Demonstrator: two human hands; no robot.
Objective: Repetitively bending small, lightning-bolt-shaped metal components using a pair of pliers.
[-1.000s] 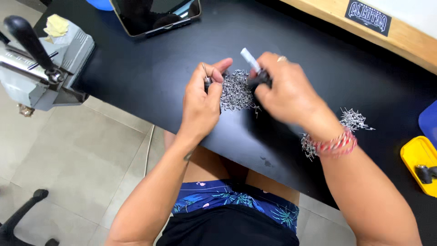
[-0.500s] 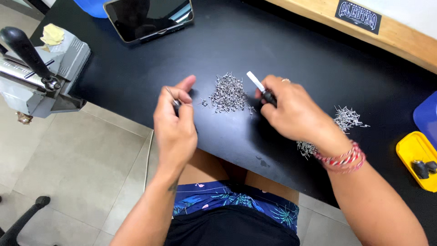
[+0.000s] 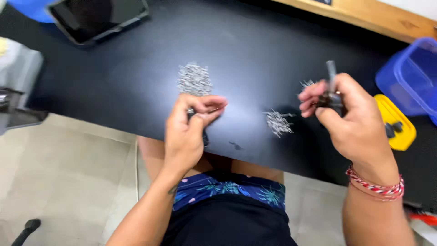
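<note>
My left hand (image 3: 189, 130) hovers over the near edge of the black table (image 3: 255, 50), its fingertips pinched on a small dark metal piece. Just beyond it lies a heap of small silvery metal parts (image 3: 194, 78). My right hand (image 3: 348, 116) is raised to the right, closed around a small tool with a grey-white handle (image 3: 331, 73) sticking up from the fist. A smaller pile of silvery parts (image 3: 278, 122) lies between the hands, and a few more (image 3: 307, 84) sit by the right fingers.
A dark tablet (image 3: 98, 18) lies at the back left. A blue plastic tub (image 3: 412, 75) and a yellow tray (image 3: 395, 122) stand at the right. A wooden ledge (image 3: 364, 16) runs along the back. Tiled floor lies below the table edge.
The view has swung right. My right hand moved right and lifted with the tool, away from the large heap. My left hand stayed near the table edge, pinching its small piece.
</note>
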